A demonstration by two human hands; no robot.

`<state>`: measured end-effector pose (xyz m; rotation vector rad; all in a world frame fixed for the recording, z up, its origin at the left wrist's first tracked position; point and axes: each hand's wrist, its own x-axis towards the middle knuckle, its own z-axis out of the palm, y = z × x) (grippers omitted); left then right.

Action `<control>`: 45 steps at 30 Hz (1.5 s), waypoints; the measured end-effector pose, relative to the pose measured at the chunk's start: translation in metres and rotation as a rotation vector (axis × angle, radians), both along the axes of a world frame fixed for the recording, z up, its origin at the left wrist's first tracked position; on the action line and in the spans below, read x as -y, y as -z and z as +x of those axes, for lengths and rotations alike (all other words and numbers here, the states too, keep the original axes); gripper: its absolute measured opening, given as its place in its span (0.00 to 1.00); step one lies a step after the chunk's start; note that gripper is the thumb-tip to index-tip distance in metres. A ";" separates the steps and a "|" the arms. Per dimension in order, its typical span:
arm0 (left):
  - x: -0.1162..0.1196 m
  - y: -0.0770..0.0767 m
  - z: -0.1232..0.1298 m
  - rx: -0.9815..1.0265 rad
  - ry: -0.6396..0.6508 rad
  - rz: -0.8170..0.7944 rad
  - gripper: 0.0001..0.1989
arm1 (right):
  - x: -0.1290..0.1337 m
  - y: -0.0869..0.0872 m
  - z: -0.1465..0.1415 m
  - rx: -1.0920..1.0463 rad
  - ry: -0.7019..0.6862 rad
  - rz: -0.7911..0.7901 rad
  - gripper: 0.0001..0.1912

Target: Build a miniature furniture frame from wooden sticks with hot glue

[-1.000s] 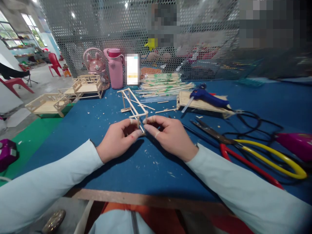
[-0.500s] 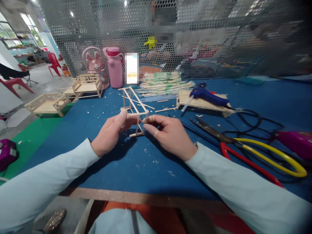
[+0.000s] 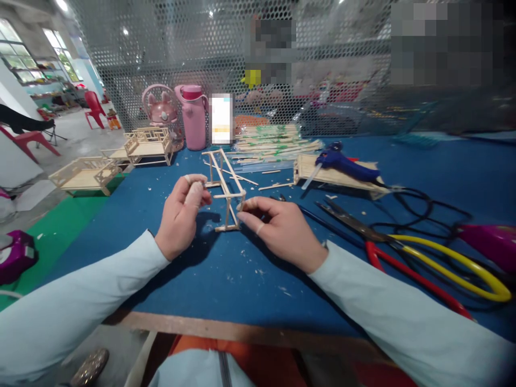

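Observation:
A small frame of thin wooden sticks (image 3: 229, 194) stands on the blue tabletop in front of me, with long rails on top and legs below. My right hand (image 3: 282, 228) pinches its near right leg between thumb and forefinger. To the left of the frame is my left hand (image 3: 181, 215), lifted clear of it, thumb and fingers pressed together. What those fingers hold, if anything, I cannot make out. Pale wraps show on some fingers of both hands. Behind the frame lie loose sticks (image 3: 276, 186).
A blue glue gun (image 3: 349, 164) rests on a flat stick piece (image 3: 308, 167). Large scissors (image 3: 374, 232) lie at right. Bundled sticks (image 3: 278, 137), a lit phone (image 3: 221, 118) and a pink bottle (image 3: 194, 121) stand behind. Miniature wooden furniture (image 3: 86, 174) sits at left.
My left hand has let go of the stick frame and drawn back to the left, its fingers curling together. My right hand still pinches the leg. The view has shifted slightly.

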<state>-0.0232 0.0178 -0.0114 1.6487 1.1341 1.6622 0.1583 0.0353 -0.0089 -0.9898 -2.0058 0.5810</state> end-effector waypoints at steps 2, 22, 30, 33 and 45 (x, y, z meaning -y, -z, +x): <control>0.000 -0.001 -0.002 -0.166 -0.041 0.128 0.14 | 0.000 0.000 0.000 0.000 -0.005 -0.004 0.04; 0.005 -0.009 0.010 -0.317 -0.095 0.126 0.06 | 0.000 -0.001 -0.001 0.021 -0.014 -0.001 0.05; 0.005 -0.010 0.013 -0.208 -0.075 0.046 0.06 | 0.000 -0.001 -0.001 0.031 -0.017 0.008 0.05; 0.005 -0.009 0.012 -0.214 -0.080 0.045 0.05 | 0.000 -0.001 -0.001 0.035 -0.014 0.006 0.05; 0.001 -0.003 0.006 -0.260 0.146 0.027 0.19 | 0.002 -0.001 0.000 0.019 -0.017 0.002 0.05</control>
